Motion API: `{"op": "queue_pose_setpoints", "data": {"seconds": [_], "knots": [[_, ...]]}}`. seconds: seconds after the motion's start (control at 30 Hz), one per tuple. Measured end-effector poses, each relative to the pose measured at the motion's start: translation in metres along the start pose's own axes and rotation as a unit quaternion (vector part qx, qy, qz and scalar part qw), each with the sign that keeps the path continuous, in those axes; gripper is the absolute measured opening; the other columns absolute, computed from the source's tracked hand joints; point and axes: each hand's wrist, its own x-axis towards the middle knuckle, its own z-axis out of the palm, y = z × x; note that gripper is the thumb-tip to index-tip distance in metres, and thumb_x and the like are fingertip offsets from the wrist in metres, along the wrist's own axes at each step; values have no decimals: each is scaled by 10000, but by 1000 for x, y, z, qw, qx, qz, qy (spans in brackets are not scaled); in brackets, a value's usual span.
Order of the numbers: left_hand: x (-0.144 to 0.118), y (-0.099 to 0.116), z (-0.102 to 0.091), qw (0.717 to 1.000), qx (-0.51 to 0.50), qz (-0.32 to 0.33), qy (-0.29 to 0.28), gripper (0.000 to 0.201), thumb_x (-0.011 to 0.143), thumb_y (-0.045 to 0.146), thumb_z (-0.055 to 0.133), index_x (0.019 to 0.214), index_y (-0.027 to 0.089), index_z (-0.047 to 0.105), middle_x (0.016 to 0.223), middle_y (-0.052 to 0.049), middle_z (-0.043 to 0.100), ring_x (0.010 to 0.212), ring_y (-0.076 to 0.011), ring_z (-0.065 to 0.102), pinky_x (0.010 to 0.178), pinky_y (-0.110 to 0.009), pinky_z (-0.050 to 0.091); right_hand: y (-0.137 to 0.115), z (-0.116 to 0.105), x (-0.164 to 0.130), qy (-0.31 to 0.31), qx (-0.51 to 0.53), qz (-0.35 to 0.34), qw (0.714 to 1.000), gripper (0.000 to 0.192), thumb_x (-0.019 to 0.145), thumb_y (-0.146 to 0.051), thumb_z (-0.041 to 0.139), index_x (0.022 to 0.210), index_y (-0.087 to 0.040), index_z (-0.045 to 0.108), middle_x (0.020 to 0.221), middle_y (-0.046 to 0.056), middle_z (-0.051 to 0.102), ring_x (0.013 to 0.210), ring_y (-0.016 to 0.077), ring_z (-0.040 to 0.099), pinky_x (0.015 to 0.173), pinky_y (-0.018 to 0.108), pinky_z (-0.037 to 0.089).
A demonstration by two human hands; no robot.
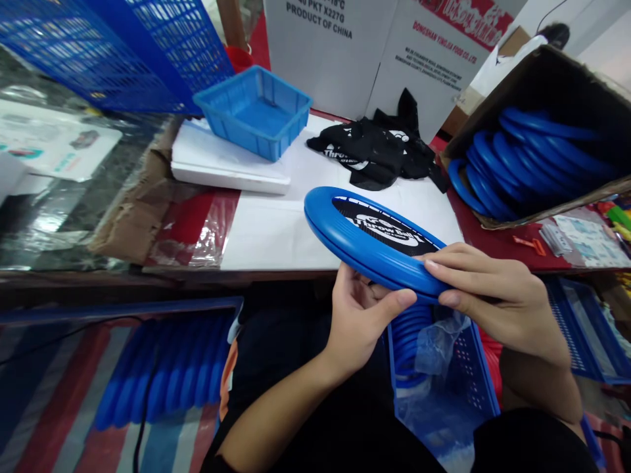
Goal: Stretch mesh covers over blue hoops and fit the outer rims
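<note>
If the left hand or right hand eases off, that blue ring could slip toward the crate below imo; uneven squeezing might gap its rim too. Left's gripping from underneath, thumb on the near side, right's pinching the right end. Ring's tilted up beyond the left palm, near the bench, black cloth farther back.

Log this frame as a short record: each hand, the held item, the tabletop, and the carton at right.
left hand: supports the blue-rimmed disc from below
right hand: grips the disc's right end
held item: tilted, black center printed "Throw Ball"
tabletop: black printed fabric, heaped; light-blue tray on a white stack
carton: holds blue rings
</note>
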Motion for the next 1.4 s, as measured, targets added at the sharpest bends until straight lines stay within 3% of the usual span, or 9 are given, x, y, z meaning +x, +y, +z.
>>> {"op": "queue_pose_setpoints", "data": {"seconds": [0.2,0.47,0.63,0.87,1.1,1.4], "knots": [[2,3,2,1000,0,-12,9,715,712,455,984,1279,256,597,1106,-56,795,1018,-269,793,909,-405,678,-1,-3,5,-2,6,2,1000,445,972,-206,735,1368,-408,713,1257,21,797,1108,280,760,937,455,659],[4,4,0,1000,-12,-1,21,561,694,412,1000,1061,224,619,1025,-26,792,941,-229,800,884,-373,681,-8,0,10,14,-3,-10,1000,408,979,-196,723,1342,-380,737,1232,29,806,1094,275,763,928,454,664],[3,4,-1,1000,-16,8,21,548,695,377,1002,1066,223,631,1004,-20,797,900,-209,802,839,-330,683,-8,1,9,13,-10,-23,1000,460,964,-152,730,1372,-364,719,1231,33,806,1093,257,759,931,422,658],[0,2,-2,1000,-6,9,23,548,702,408,996,1084,223,649,1062,-42,799,1003,-249,798,901,-370,676,-9,2,5,17,-27,-27,999,484,963,-137,729,1379,-383,710,1245,23,802,1092,258,759,958,450,650],[-2,0,-1,999,-26,12,20,509,721,355,991,1090,215,671,1051,-35,806,947,-215,805,852,-315,684,-11,3,2,26,-31,-32,999,535,955,-122,737,1418,-383,680,1254,24,798,1088,259,757,923,435,656],[-3,-1,2,999,-31,-7,26,590,684,371,1008,1119,224,638,1043,-37,805,976,-241,804,894,-368,686,-14,5,-1,39,-67,-37,996,555,949,-117,737,1429,-388,672,1264,33,793,1084,284,748,911,490,656]]}}
